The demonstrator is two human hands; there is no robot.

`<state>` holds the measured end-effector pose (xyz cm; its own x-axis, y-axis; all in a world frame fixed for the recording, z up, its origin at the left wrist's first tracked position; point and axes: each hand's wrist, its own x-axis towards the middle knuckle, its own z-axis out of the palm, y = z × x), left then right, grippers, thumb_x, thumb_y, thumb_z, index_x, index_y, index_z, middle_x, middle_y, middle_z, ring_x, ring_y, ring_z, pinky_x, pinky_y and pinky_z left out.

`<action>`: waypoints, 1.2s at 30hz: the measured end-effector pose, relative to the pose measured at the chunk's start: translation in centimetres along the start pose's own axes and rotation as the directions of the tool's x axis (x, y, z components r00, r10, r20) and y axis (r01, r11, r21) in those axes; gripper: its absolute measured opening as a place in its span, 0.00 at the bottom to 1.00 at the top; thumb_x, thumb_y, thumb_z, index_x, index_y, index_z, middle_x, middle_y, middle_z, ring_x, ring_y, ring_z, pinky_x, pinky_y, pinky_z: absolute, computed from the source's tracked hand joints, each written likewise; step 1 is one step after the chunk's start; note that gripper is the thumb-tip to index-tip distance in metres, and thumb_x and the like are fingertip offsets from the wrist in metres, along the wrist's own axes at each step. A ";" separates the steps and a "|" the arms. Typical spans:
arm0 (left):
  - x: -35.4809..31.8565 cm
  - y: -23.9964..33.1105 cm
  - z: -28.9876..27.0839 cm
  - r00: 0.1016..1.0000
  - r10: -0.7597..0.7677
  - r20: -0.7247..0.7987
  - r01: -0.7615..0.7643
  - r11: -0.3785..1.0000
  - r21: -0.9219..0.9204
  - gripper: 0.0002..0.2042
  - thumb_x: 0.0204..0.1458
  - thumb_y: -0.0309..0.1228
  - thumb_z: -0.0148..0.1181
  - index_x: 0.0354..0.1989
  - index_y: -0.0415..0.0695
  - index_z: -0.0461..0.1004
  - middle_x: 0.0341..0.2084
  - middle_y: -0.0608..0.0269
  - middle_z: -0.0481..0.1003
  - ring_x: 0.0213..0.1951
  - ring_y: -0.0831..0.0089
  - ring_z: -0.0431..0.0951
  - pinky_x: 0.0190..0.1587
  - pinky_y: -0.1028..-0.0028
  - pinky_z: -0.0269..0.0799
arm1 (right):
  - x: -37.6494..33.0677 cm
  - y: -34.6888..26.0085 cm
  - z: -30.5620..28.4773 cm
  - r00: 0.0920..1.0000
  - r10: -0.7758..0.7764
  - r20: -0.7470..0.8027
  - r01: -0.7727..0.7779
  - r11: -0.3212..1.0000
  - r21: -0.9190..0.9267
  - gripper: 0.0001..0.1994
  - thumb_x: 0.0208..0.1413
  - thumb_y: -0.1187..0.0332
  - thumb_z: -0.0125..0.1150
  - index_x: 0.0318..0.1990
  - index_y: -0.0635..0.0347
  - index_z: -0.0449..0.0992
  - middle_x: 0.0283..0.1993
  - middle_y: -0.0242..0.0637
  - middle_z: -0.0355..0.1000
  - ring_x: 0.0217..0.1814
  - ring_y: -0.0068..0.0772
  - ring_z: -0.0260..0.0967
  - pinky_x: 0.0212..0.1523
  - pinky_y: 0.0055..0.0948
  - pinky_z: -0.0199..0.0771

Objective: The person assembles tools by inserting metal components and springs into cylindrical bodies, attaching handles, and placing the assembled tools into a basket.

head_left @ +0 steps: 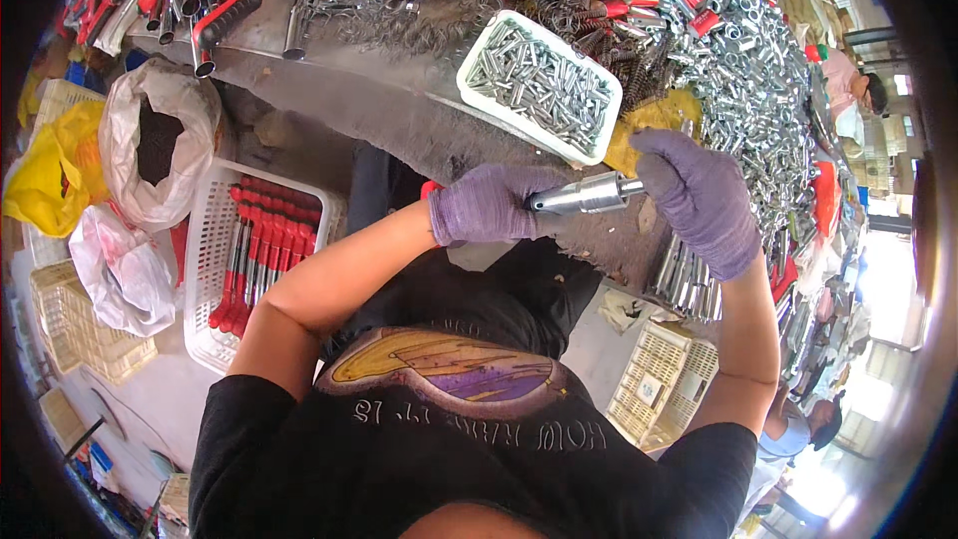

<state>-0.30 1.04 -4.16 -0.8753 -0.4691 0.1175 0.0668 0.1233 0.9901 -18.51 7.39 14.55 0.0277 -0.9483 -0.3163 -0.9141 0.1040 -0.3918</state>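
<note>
While both gloved hands meet over the near edge of the workbench [329, 90], the work looks to be at the fitting stage: the left hand [487, 204] is wrapped closed around the red-handled end of a tool, whose shiny metal barrel [584, 194] sticks out to the right, and the right hand [699, 198] is closed over the barrel's narrow tip, seemingly pressing or twisting a small part onto it. My reading is that the next move calls for keeping the barrel level and steady in the left hand while the right fingers seat whatever sits at the tip squarely. The barrel is held in the air just near of the white tray of small metal sleeves [536, 83], which lies on the bench, with heaps of springs and steel parts beyond and to the right. A white basket of finished red-handled tools [257, 250] stands on the floor at the left. What the right hand actually pinches is hidden by the glove, only a sliver of the red handle shows behind the left hand, and the fisheye rim blurs the far piles.
</note>
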 end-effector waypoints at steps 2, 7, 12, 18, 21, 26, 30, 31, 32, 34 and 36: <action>0.0 0.2 0.0 1.000 -0.030 0.004 0.030 0.999 -0.018 0.22 0.47 0.40 0.64 0.50 0.47 0.72 0.28 0.61 0.76 0.27 0.77 0.75 0.34 0.74 0.71 | 0.1 1.0 0.5 0.987 -0.067 -0.145 0.057 0.996 -0.071 0.14 0.51 0.65 0.56 0.46 0.56 0.73 0.43 0.43 0.73 0.44 0.43 0.73 0.45 0.36 0.72; -0.1 -0.4 0.1 0.990 0.139 -0.013 -0.138 0.990 0.041 0.21 0.46 0.40 0.65 0.49 0.48 0.72 0.30 0.61 0.77 0.28 0.76 0.76 0.35 0.75 0.72 | 0.2 2.1 1.8 0.852 -0.522 -0.035 0.509 0.843 -0.171 0.18 0.50 0.58 0.59 0.48 0.54 0.73 0.41 0.43 0.73 0.40 0.44 0.73 0.41 0.36 0.73; -0.3 -0.3 -0.1 0.998 0.046 0.034 -0.046 0.999 0.017 0.22 0.45 0.42 0.65 0.49 0.48 0.73 0.30 0.58 0.77 0.30 0.71 0.78 0.37 0.73 0.72 | 0.1 0.4 1.7 0.973 -0.225 -0.047 0.206 0.943 -0.262 0.21 0.48 0.55 0.61 0.47 0.54 0.73 0.37 0.44 0.73 0.39 0.48 0.72 0.41 0.38 0.72; -0.6 -0.4 0.1 0.992 0.122 -0.011 -0.117 0.971 0.207 0.21 0.45 0.46 0.63 0.46 0.48 0.74 0.30 0.55 0.77 0.32 0.60 0.78 0.36 0.68 0.73 | 0.3 1.7 5.9 0.943 -0.273 -0.191 0.272 0.962 -0.034 0.21 0.46 0.51 0.64 0.41 0.57 0.74 0.24 0.44 0.73 0.29 0.45 0.75 0.32 0.35 0.74; -0.7 -0.5 0.5 0.987 0.152 -0.057 -0.126 0.940 0.318 0.20 0.46 0.47 0.62 0.42 0.48 0.74 0.28 0.54 0.76 0.32 0.56 0.77 0.34 0.66 0.72 | 0.2 0.6 6.5 0.962 -0.096 -0.257 0.111 0.993 0.047 0.21 0.45 0.50 0.65 0.38 0.58 0.75 0.26 0.45 0.74 0.30 0.43 0.76 0.31 0.33 0.74; -1.1 -0.4 0.5 0.971 0.202 -0.131 -0.149 0.932 0.331 0.18 0.45 0.47 0.61 0.39 0.49 0.72 0.26 0.55 0.75 0.31 0.54 0.76 0.32 0.63 0.71 | -0.3 0.2 6.9 0.984 -0.009 -0.177 0.068 0.941 0.331 0.26 0.46 0.51 0.66 0.46 0.61 0.70 0.32 0.43 0.75 0.32 0.41 0.75 0.34 0.29 0.73; -1.1 0.1 0.2 0.985 0.159 -0.070 -0.132 0.945 0.299 0.17 0.44 0.45 0.62 0.38 0.48 0.73 0.26 0.55 0.75 0.30 0.54 0.76 0.32 0.63 0.71 | -1.5 1.5 8.7 0.919 -0.169 -0.357 0.281 0.915 0.290 0.30 0.46 0.54 0.67 0.52 0.62 0.67 0.39 0.44 0.73 0.38 0.41 0.74 0.40 0.30 0.71; -1.1 0.1 0.2 0.989 0.141 -0.049 -0.120 0.946 0.303 0.16 0.44 0.44 0.62 0.37 0.48 0.73 0.26 0.54 0.75 0.30 0.54 0.76 0.32 0.64 0.71 | -1.7 1.4 8.9 0.901 -0.206 -0.381 0.300 0.932 0.205 0.31 0.45 0.54 0.67 0.53 0.63 0.66 0.40 0.45 0.73 0.41 0.43 0.72 0.42 0.32 0.70; -1.3 0.2 0.2 0.989 0.139 -0.047 -0.118 0.946 0.301 0.16 0.44 0.44 0.62 0.37 0.48 0.73 0.26 0.54 0.75 0.30 0.54 0.76 0.32 0.64 0.71 | -1.9 1.3 9.0 0.882 -0.246 -0.401 0.316 0.942 0.118 0.32 0.44 0.54 0.67 0.54 0.63 0.66 0.41 0.46 0.72 0.43 0.44 0.71 0.44 0.33 0.69; -1.5 0.4 0.1 0.994 0.105 0.017 -0.106 0.984 0.145 0.15 0.42 0.40 0.63 0.36 0.47 0.73 0.24 0.54 0.74 0.28 0.57 0.76 0.32 0.66 0.70 | -1.7 0.0 9.5 0.877 -0.247 -0.412 0.301 0.951 0.070 0.33 0.43 0.53 0.67 0.54 0.64 0.65 0.41 0.46 0.71 0.42 0.47 0.70 0.44 0.37 0.69; -2.0 -0.1 0.7 0.991 0.127 -0.042 -0.124 0.990 0.064 0.14 0.41 0.39 0.64 0.33 0.45 0.72 0.23 0.56 0.74 0.27 0.61 0.76 0.31 0.67 0.70 | -1.2 -0.6 10.4 0.785 -0.386 -0.485 0.374 0.919 -0.127 0.35 0.42 0.52 0.67 0.55 0.63 0.65 0.43 0.47 0.70 0.43 0.50 0.69 0.44 0.38 0.69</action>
<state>1.12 2.61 -4.53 -0.8388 -0.4861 0.2450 0.1435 0.2365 0.9610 -13.73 11.59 6.17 0.1783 -0.9297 0.3223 -0.8808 -0.2968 -0.3690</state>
